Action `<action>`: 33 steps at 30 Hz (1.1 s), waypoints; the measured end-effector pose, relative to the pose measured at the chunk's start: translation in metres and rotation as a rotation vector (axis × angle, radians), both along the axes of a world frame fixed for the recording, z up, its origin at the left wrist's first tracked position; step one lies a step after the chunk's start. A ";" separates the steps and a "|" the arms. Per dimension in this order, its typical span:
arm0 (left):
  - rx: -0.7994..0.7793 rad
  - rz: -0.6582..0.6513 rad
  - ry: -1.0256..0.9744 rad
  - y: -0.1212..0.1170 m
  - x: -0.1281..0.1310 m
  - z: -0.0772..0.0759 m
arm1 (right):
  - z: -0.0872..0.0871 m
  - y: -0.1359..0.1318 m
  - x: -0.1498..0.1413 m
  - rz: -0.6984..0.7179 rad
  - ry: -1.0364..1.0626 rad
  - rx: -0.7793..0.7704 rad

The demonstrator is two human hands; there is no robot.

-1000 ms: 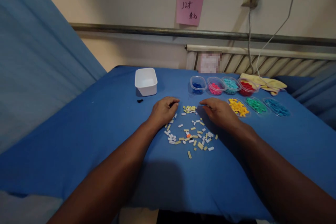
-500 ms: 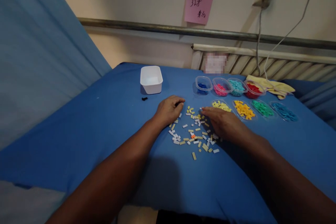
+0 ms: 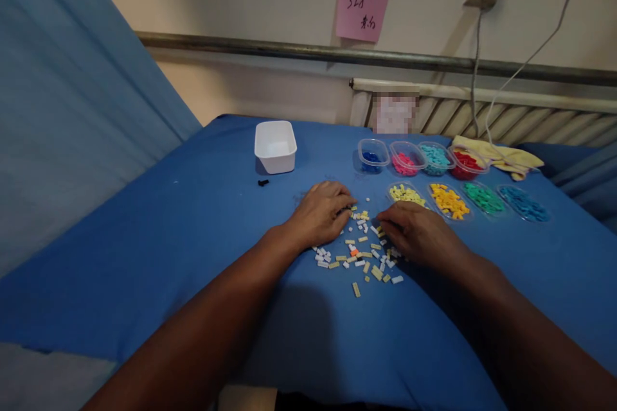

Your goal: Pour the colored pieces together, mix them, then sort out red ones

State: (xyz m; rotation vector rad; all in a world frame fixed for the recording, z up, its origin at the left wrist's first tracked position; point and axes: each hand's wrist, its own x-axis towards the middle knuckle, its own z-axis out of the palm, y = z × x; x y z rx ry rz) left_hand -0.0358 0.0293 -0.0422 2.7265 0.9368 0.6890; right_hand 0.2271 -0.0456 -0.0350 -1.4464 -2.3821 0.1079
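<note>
So both hands are down on the blue-covered table, working around a loose scatter of small white and pale yellow bricks (image 3: 376,273). The left hand (image 3: 324,213) is at the upper left of the scatter, back of the hand up, fingers bent and close together with the tips right at the bricks; can't tell if it's got hold of one. The right hand (image 3: 418,231) comes in from the other side, fingers bunched up and pretty narrow, tips right by the bricks, and again I can't tell whether there's a piece in there. The scatter lies between the hands and spreads toward the person, with one orange brick (image 3: 354,252) in the middle of it. Up past the left hand there's a white tub (image 3: 277,164) with a little black piece (image 3: 263,183) just in front of it. Over on the right are clear containers sorted by color: dark blue pieces (image 3: 371,162), pink pieces (image 3: 405,164), turquoise pieces (image 3: 435,159) and red pieces (image 3: 465,166) in the back row, then yellow pieces (image 3: 405,194), orange-yellow pieces (image 3: 449,200), green pieces (image 3: 484,197) and teal pieces (image 3: 523,203) closer in. The yellow ones are just beyond the right hand. A yellow cloth (image 3: 525,160) is bunched behind the containers, and a pink note (image 3: 365,5) is stuck on the wall above the pipe (image 3: 289,49).
</note>
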 end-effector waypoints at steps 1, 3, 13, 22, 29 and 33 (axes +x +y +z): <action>0.007 -0.015 0.019 -0.001 0.002 0.000 | 0.000 0.000 -0.001 0.016 0.000 -0.026; 0.013 -0.040 0.054 -0.002 0.005 -0.001 | 0.000 -0.002 -0.002 0.051 0.015 -0.062; -0.079 -0.078 0.040 -0.004 -0.001 0.004 | 0.005 -0.006 -0.006 0.029 0.057 -0.134; -0.081 -0.014 0.066 -0.004 -0.009 0.009 | 0.005 -0.008 -0.006 -0.039 0.203 0.039; -0.055 -0.013 0.084 -0.007 -0.006 0.014 | -0.001 -0.007 -0.008 0.082 0.226 0.028; -0.047 -0.044 0.163 -0.010 -0.004 0.020 | 0.001 -0.007 -0.012 0.070 0.226 -0.020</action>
